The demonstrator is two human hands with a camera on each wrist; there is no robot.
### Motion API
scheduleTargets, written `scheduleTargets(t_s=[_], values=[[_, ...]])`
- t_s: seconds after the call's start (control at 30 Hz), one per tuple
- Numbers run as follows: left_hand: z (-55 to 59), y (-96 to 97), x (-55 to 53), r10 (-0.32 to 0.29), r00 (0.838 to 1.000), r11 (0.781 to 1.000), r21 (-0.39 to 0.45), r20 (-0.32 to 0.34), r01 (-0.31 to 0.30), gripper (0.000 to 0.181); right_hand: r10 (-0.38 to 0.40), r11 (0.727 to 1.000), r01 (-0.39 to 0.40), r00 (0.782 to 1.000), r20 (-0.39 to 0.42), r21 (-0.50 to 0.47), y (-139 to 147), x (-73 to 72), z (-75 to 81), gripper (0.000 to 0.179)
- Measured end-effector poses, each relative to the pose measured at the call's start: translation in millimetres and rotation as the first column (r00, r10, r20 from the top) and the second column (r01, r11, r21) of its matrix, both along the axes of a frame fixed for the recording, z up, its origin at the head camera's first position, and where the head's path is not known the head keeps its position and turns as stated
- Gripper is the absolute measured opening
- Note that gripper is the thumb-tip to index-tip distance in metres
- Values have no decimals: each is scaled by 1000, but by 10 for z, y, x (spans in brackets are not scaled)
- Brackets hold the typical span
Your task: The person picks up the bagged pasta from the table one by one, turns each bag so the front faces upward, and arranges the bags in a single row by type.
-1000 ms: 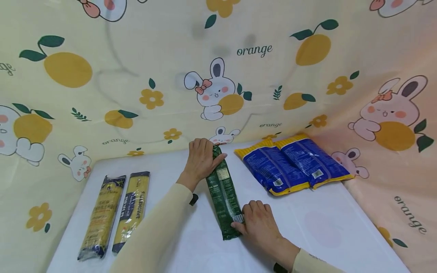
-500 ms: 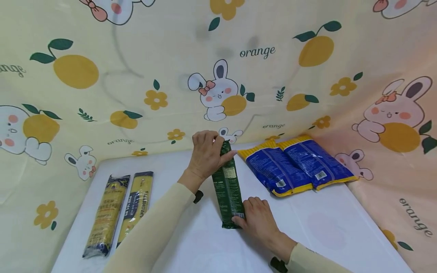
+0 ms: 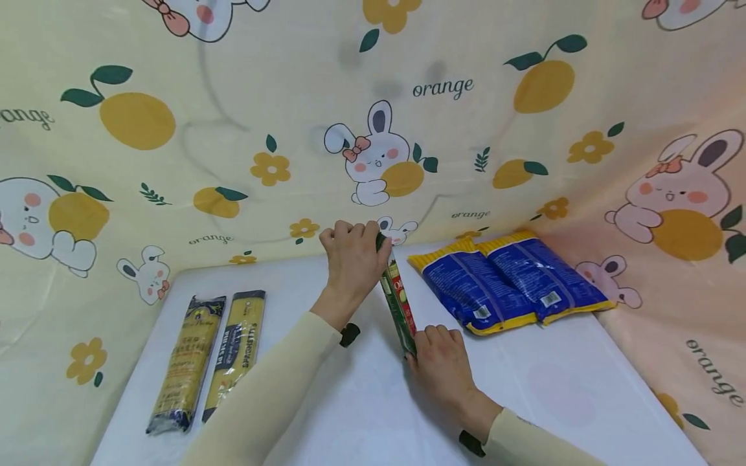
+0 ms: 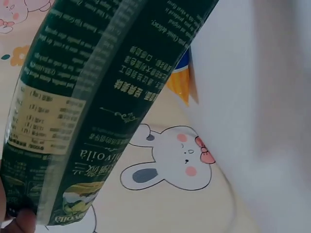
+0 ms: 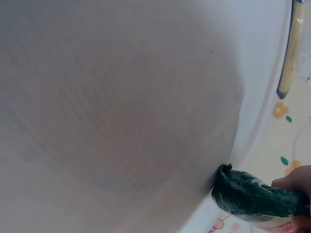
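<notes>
A long, slim green plastic packet [image 3: 398, 310] is held tilted on edge above the middle of the white table, with a strip of its red printed side showing. At its far, raised end my left hand [image 3: 354, 265] grips it, the thumb on the right side. My right hand [image 3: 443, 367] holds the near, lower end between thumb and fingers. The left wrist view shows the printed back of the packet [image 4: 102, 107], with a pale table of figures. In the right wrist view, the crimped end of the packet [image 5: 252, 194] sticks out past the fingers.
Two yellow spaghetti packs, one with a clear crinkled end [image 3: 188, 366] and one with dark blue bands [image 3: 237, 343], lie at the left. Two overlapping blue-and-yellow bags [image 3: 474, 288] lie at the back right. A rabbit-and-orange printed curtain [image 3: 280, 116] borders the table [image 3: 559, 401].
Both hands have rolled the green packet from its broad back face onto its edge, so a red side now shows. The left hand's end has risen, and the near end has moved farther from the front.
</notes>
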State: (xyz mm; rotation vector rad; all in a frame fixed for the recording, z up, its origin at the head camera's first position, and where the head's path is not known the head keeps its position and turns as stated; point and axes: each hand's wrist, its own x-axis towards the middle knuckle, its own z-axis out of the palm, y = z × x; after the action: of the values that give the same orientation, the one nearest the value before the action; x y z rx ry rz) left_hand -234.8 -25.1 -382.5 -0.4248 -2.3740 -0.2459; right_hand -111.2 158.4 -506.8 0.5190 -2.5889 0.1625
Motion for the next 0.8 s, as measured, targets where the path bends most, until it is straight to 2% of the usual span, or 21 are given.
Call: scheduleTargets(t_s=[0.1, 0.2, 0.27, 0.33, 0.4, 0.5, 0.57, 0.63, 0.7, 0.73, 0.8], values=[[-46, -45, -15, -6, 999, 1000, -8, -31, 6, 26, 13, 1000, -13, 1000, -26, 14, -41, 30, 3, 43], [-75, -93, -14, -42, 998, 999, -1, -36, 42, 24, 40, 999, -40, 999, -4, 13, -78, 66, 21, 49], [-82, -134, -4, -91, 996, 996, 24, -3, 91, 23, 71, 997, -71, 997, 35, -3, -93, 92, 40, 50], [-78, -180, 6, -162, 986, 985, 75, 49, 158, 22, 97, 995, -96, 993, 63, -16, -93, 108, 55, 49], [-76, -232, 14, -254, 960, 957, 172, 114, 233, 19, 107, 994, -104, 992, 69, -40, -78, 100, 61, 46], [-86, -312, 20, -380, 907, 897, 313, 182, 312, 14, 61, 997, -57, 996, 65, -61, -35, 40, 46, 44], [-108, -357, 19, -434, 876, 864, 372, 209, 339, 13, 13, 998, -8, 997, 74, -68, -9, -9, 31, 48], [-133, -390, 17, -457, 861, 851, 390, 221, 352, 13, -19, 997, 26, 995, 100, -73, 7, -53, 17, 54], [-159, -409, 15, -459, 860, 851, 390, 223, 353, 14, -26, 997, 34, 992, 121, -66, 7, -87, 12, 58], [-173, -415, 13, -450, 865, 856, 383, 221, 347, 14, -24, 998, 32, 992, 126, -60, 3, -101, 11, 59], [-197, -421, 16, -407, 889, 881, 347, 211, 322, 14, -11, 998, 18, 992, 126, -55, -11, -121, 10, 57]])
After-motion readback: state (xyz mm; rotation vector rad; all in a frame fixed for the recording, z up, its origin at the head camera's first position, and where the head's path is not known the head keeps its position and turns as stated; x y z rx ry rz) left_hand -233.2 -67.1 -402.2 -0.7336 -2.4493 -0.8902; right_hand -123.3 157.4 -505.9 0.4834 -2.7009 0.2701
